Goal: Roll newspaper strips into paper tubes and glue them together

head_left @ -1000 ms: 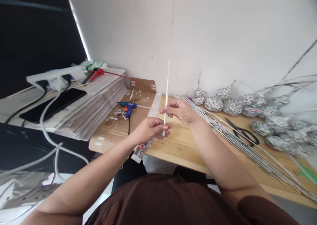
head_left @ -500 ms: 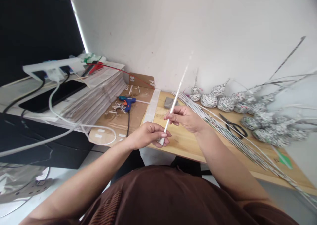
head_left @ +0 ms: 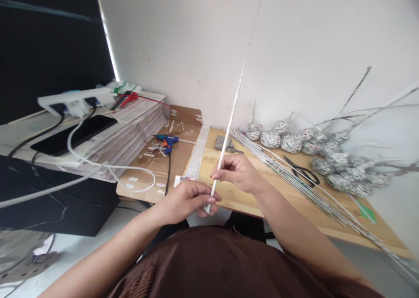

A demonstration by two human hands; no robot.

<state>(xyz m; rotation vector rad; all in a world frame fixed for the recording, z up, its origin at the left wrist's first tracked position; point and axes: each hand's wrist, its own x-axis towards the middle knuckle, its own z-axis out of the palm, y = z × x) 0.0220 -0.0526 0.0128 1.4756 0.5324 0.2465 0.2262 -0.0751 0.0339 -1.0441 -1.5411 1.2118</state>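
A thin white rolled-paper stick [head_left: 231, 116] slants up and away from me over the front of the wooden table. My left hand [head_left: 191, 200] pinches its wide lower end between thumb and fingers. Just above, my right hand [head_left: 234, 172] grips the same stick with thumb and fingertips. Behind the stick, a grey cloth-like lump [head_left: 222, 143] lies on the boards. A bundle of long paper sticks [head_left: 278, 167] runs along the table to the right of my right hand.
Black scissors [head_left: 301, 171] lie beside the bundle. Several woven paper figures [head_left: 291, 143] stand along the wall. A blue glue gun [head_left: 168, 143] rests on cardboard [head_left: 140, 171] at left. Stacked paper [head_left: 131, 134] carries a phone [head_left: 73, 134] and a power strip [head_left: 75, 100]; a white cable [head_left: 124, 167] loops down.
Both hands and the stick sit slightly lower in view. The stick stands a little steeper. A printed paper edge now shows behind my left hand. My view has shifted slightly.
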